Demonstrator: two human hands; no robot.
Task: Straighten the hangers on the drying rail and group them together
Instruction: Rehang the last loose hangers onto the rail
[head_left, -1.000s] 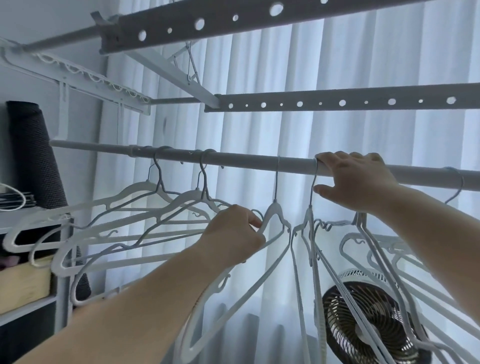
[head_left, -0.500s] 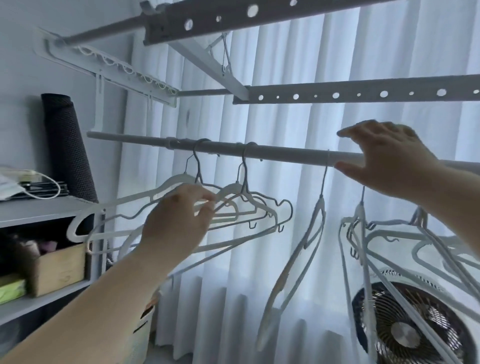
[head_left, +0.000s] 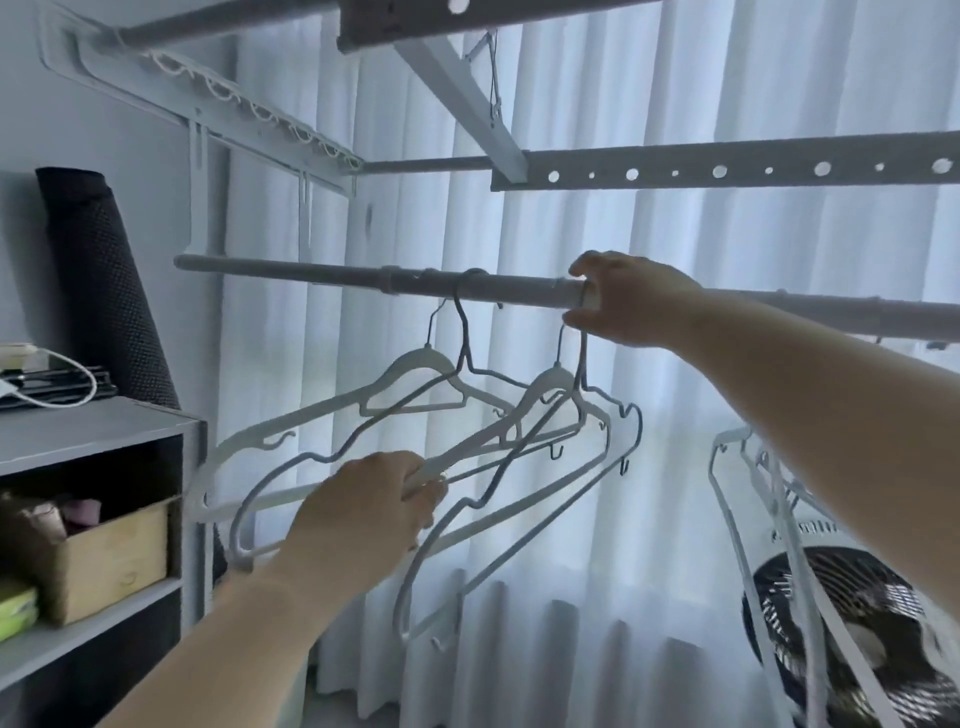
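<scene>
L hand (head_left: 363, 514) grip wraps a white hanger (head_left: 483, 441) arm to level it; R hand (head_left: 621, 301) grip curls round rail (head_left: 311, 271) at hooks (head_left: 583, 338), prob. to slide them.

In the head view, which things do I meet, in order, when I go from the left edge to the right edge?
Dark rolled mat → left hand, gripping a hanger → right hand, curled round the drying rail → fan. The hanger groups overlap the hands and the fan, so they are left out.

head cam, close, angled up at rail (head_left: 322, 272)
</scene>
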